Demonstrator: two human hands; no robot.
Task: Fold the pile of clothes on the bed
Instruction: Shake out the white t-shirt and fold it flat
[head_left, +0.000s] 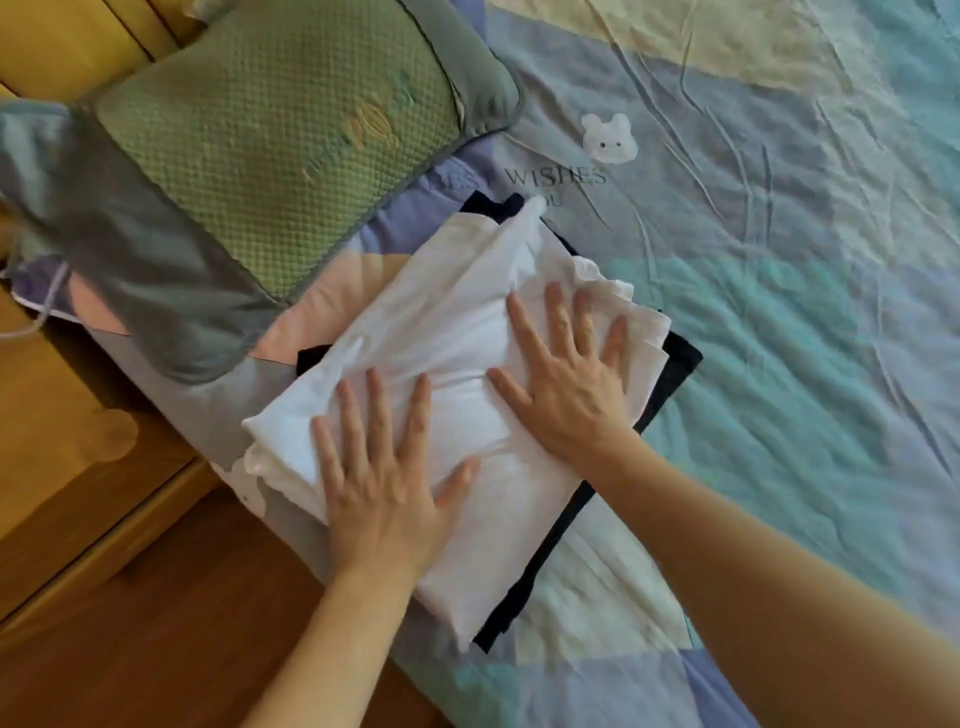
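A folded white garment (441, 322) lies on top of a folded dark navy garment (680, 358) near the bed's left edge. The dark one shows only as a border at the right, the far corner and the near end. My left hand (379, 467) rests flat on the near part of the white garment, fingers spread. My right hand (566, 374) lies flat on its right part, fingers spread toward the frilled edge. Neither hand grips the cloth.
The bed (779, 260) has a wrinkled sheet in blue, teal and cream patches with a small white bear print (609, 137). A green quilted pillow (280, 140) with a grey border lies at the upper left. Wooden floor (156, 623) and a wooden cabinet (62, 441) are on the left.
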